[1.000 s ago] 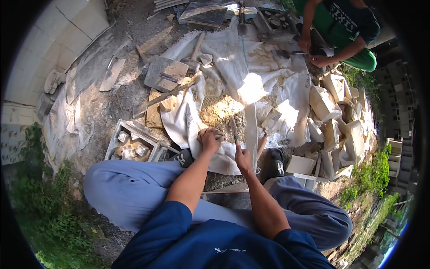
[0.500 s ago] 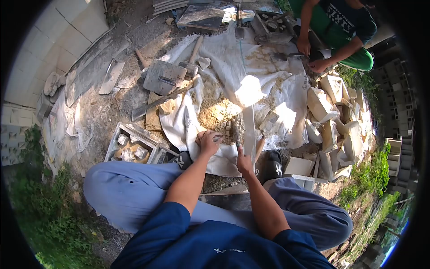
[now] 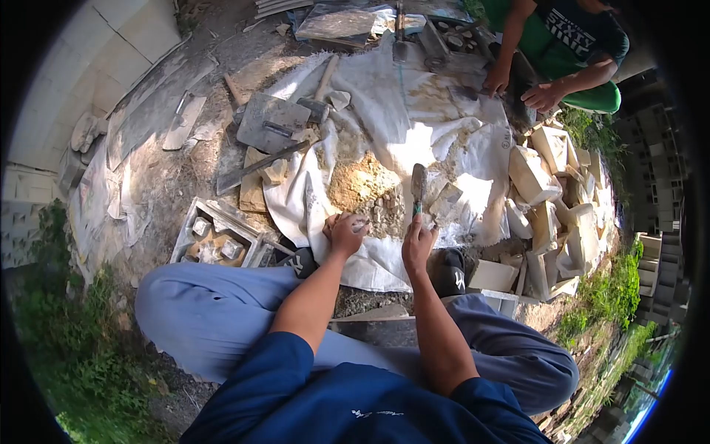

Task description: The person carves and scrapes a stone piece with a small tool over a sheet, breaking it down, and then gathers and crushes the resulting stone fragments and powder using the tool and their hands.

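Note:
My right hand (image 3: 418,245) is closed round the handle of a narrow trowel (image 3: 418,185), whose blade points away from me above the white sheet (image 3: 373,268). To its left, my left hand (image 3: 347,232) is closed at the near edge of the rubble, on something too hidden to make out. Beyond my hands lies a mound of yellowish, crumbly material (image 3: 361,180), with grey lumps (image 3: 384,213) on its near right side. A flat pale piece (image 3: 446,200) rests on the sheet right of the trowel.
A square plate with a handle (image 3: 272,122), a hammer (image 3: 317,103) and a long bar (image 3: 259,169) lie at the back left. Nearer is a box of pieces (image 3: 220,240). Pale blocks (image 3: 534,174) are piled right. A co-worker's hands (image 3: 543,97) are at the back right.
My right hand has moved right with the trowel, whose blade has left the grey lumps. My left hand has stayed nearly in place. The co-worker's hands have moved apart.

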`<action>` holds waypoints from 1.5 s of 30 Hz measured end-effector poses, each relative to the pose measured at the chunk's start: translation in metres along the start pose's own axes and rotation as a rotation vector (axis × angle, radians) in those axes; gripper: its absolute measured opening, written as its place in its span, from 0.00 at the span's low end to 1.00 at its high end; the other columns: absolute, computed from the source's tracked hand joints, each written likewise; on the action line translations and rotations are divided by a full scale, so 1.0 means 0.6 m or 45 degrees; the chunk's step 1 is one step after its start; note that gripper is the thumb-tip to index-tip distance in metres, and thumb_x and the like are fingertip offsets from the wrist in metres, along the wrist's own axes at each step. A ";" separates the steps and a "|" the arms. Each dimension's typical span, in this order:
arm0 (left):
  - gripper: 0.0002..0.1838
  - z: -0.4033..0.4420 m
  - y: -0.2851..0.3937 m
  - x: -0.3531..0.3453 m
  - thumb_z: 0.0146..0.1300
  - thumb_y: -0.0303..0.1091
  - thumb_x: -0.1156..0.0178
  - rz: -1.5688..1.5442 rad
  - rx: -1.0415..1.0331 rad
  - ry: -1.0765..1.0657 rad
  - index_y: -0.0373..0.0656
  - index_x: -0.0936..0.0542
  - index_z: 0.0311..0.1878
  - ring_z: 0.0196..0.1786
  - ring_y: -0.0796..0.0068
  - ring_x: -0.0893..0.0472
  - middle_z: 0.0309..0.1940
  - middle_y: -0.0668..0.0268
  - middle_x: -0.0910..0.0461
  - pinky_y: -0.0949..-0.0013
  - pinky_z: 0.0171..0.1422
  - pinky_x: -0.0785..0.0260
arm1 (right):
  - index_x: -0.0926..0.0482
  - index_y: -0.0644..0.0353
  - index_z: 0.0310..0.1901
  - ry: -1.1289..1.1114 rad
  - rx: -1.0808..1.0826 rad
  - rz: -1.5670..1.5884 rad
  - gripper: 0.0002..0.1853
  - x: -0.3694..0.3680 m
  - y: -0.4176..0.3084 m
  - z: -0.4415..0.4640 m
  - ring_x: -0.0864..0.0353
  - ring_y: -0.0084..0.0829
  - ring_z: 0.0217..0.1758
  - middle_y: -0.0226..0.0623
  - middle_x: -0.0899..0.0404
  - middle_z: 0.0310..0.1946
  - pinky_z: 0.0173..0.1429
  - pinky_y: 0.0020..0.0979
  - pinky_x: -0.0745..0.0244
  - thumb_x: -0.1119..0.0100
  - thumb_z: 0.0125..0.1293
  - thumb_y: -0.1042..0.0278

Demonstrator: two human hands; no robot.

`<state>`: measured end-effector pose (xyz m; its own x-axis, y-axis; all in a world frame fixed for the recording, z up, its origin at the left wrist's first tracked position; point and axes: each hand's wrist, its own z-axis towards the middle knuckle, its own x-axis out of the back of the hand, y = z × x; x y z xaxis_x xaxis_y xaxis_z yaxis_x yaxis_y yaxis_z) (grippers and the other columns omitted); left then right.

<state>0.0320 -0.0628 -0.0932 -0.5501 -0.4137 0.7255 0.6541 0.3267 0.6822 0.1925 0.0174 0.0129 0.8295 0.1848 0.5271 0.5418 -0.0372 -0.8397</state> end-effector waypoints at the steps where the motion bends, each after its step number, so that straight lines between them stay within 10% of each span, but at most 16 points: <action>1: 0.12 0.000 -0.003 -0.006 0.55 0.41 0.28 -0.091 0.056 -0.010 0.49 0.14 0.41 0.42 0.62 0.21 0.34 0.64 0.19 0.62 0.55 0.34 | 0.30 0.66 0.19 -0.020 -0.020 -0.058 0.37 -0.001 0.010 0.002 0.39 0.41 0.24 0.40 0.34 0.15 0.65 0.46 0.52 0.65 0.79 0.42; 2: 0.11 -0.001 -0.005 -0.013 0.55 0.40 0.28 -0.184 0.109 -0.019 0.50 0.14 0.41 0.41 0.63 0.21 0.34 0.64 0.20 0.63 0.56 0.34 | 0.27 0.65 0.19 -0.040 -0.039 -0.117 0.38 -0.003 0.020 0.004 0.35 0.46 0.26 0.43 0.31 0.16 0.73 0.47 0.50 0.67 0.79 0.41; 4: 0.12 0.001 0.000 -0.008 0.55 0.42 0.29 -0.225 0.142 -0.055 0.51 0.14 0.41 0.41 0.63 0.21 0.34 0.65 0.20 0.62 0.59 0.37 | 0.18 0.77 0.35 -0.143 -0.333 -0.452 0.39 -0.015 0.055 -0.004 0.19 0.48 0.34 0.56 0.20 0.25 0.45 0.46 0.28 0.58 0.76 0.38; 5: 0.12 0.002 0.003 -0.002 0.55 0.43 0.29 -0.264 0.180 -0.091 0.52 0.14 0.42 0.41 0.64 0.22 0.34 0.65 0.20 0.61 0.63 0.40 | 0.17 0.78 0.41 -0.136 -0.325 -0.381 0.40 -0.017 0.075 -0.016 0.20 0.62 0.49 0.68 0.19 0.35 0.61 0.47 0.31 0.58 0.74 0.37; 10: 0.14 0.004 0.034 0.029 0.55 0.40 0.28 -0.090 0.147 -0.111 0.53 0.15 0.45 0.49 0.59 0.21 0.39 0.63 0.18 0.59 0.63 0.38 | 0.18 0.81 0.38 -0.218 -0.508 -0.288 0.41 -0.004 0.118 -0.030 0.21 0.63 0.49 0.69 0.20 0.34 0.61 0.45 0.32 0.59 0.75 0.37; 19: 0.16 0.009 0.023 0.017 0.56 0.42 0.30 -0.151 0.088 -0.072 0.54 0.14 0.48 0.43 0.64 0.21 0.36 0.65 0.18 0.63 0.61 0.40 | 0.27 0.72 0.24 -0.042 0.015 0.061 0.34 -0.015 0.006 -0.018 0.29 0.55 0.20 0.55 0.30 0.15 0.30 0.52 0.41 0.57 0.77 0.45; 24: 0.18 0.005 -0.005 0.002 0.56 0.44 0.31 -0.031 0.138 -0.209 0.58 0.14 0.51 0.55 0.58 0.27 0.44 0.63 0.21 0.59 0.63 0.39 | 0.21 0.76 0.28 -0.305 -0.210 -0.441 0.38 -0.039 0.056 -0.052 0.21 0.66 0.36 0.69 0.24 0.26 0.40 0.57 0.33 0.56 0.74 0.39; 37: 0.14 -0.007 -0.004 -0.011 0.56 0.48 0.31 0.056 0.078 -0.048 0.65 0.11 0.46 0.54 0.56 0.30 0.45 0.65 0.23 0.56 0.63 0.41 | 0.28 0.73 0.23 -0.061 -0.016 -0.026 0.33 -0.033 0.019 -0.045 0.33 0.53 0.18 0.61 0.32 0.17 0.28 0.49 0.44 0.56 0.77 0.49; 41: 0.16 -0.001 0.008 0.004 0.55 0.48 0.29 0.025 0.091 -0.087 0.59 0.11 0.46 0.52 0.61 0.31 0.40 0.67 0.23 0.60 0.61 0.41 | 0.17 0.73 0.33 -0.316 -0.450 -0.417 0.39 -0.042 0.086 -0.068 0.21 0.67 0.44 0.68 0.20 0.32 0.52 0.56 0.29 0.56 0.72 0.35; 45: 0.15 -0.005 0.001 0.002 0.55 0.50 0.30 0.063 0.121 -0.142 0.66 0.11 0.46 0.58 0.59 0.33 0.45 0.70 0.24 0.51 0.65 0.44 | 0.21 0.75 0.31 -0.322 -0.381 -0.315 0.39 -0.037 0.077 -0.057 0.20 0.61 0.32 0.64 0.23 0.23 0.41 0.54 0.31 0.57 0.73 0.36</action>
<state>0.0334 -0.0659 -0.0923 -0.5762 -0.2996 0.7604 0.6326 0.4257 0.6470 0.2038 -0.0223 -0.0330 0.6313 0.4559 0.6274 0.7656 -0.2369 -0.5982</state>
